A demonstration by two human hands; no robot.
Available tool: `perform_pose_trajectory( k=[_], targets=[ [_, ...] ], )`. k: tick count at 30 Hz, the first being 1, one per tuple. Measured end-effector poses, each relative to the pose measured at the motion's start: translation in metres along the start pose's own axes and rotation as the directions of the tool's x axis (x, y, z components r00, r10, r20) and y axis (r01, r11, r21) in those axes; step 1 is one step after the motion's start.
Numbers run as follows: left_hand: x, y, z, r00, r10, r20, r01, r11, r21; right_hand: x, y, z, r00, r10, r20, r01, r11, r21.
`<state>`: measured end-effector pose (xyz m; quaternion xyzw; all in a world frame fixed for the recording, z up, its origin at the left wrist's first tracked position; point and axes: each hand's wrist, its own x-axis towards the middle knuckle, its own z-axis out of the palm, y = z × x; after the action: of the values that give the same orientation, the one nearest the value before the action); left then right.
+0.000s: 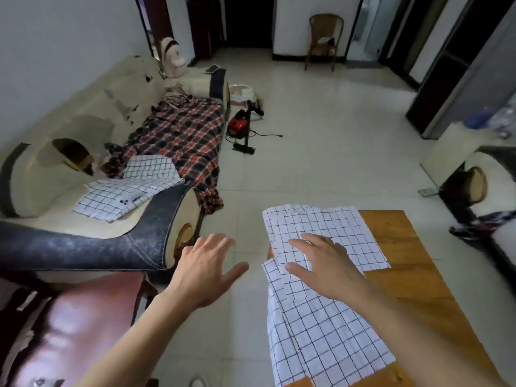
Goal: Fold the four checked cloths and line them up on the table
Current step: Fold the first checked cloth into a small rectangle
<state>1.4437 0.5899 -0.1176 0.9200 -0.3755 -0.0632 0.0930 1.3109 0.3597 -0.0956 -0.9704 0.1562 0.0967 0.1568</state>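
Two checked cloths lie folded on the wooden table [413, 263], one behind the other along its left edge. The far cloth [343, 227] lies flat on the table top. The near cloth [324, 336] touches it at the front, and its left side hangs a little over the table edge. The right hand [326, 266] is over the place where these two cloths meet; its fingers are straight and spread, palm down, and they hold nothing. Whether the fingertips press on the cloth or only hover just above it, I cannot tell. The left hand [206, 272] is out over the tiled floor [321, 141], between the table and the sofa [69, 127], also with the fingers spread open and with nothing in it. The other two checked cloths are on the sofa seat at the left: one cloth [117, 195] is spread loosely near the dark armrest [92, 247], and the second cloth [150, 166] lies just behind it, partly overlapping it and touching a red and dark plaid blanket [184, 132]. Further away on the floor stands a red machine [238, 125] with a cable, and a wooden chair [325, 37] is by the far wall.
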Motion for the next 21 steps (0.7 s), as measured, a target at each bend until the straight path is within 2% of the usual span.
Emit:
perform_pose_trajectory(
  k=[4, 10, 15, 18, 21],
  targets=[
    [0.037, -0.053, -0.004, 0.994, 0.105, 0.023, -0.103, 0.993, -0.058, 0.025, -0.04, 0.009, 0.987, 0.161, -0.009, -0.16, 0.984, 0.075],
    [0.093, -0.076, -0.012, 0.97, 0.23, 0.085, -0.221, 0.97, -0.1, 0.058, -0.076, 0.004, 0.962, 0.261, -0.08, -0.248, 0.958, 0.145],
    [0.157, -0.063, -0.009, 0.931, 0.345, 0.123, -0.33, 0.936, -0.126, 0.084, -0.053, 0.005, 0.919, 0.371, -0.132, -0.348, 0.922, 0.168],
    [0.2, -0.059, 0.0, 0.913, 0.376, 0.158, -0.363, 0.926, -0.108, 0.107, -0.027, 0.011, 0.89, 0.435, -0.139, -0.399, 0.888, 0.228],
    [0.242, -0.05, 0.007, 0.88, 0.405, 0.249, -0.406, 0.913, -0.052, 0.129, -0.004, 0.018, 0.852, 0.508, -0.13, -0.445, 0.831, 0.334]
  ],
)
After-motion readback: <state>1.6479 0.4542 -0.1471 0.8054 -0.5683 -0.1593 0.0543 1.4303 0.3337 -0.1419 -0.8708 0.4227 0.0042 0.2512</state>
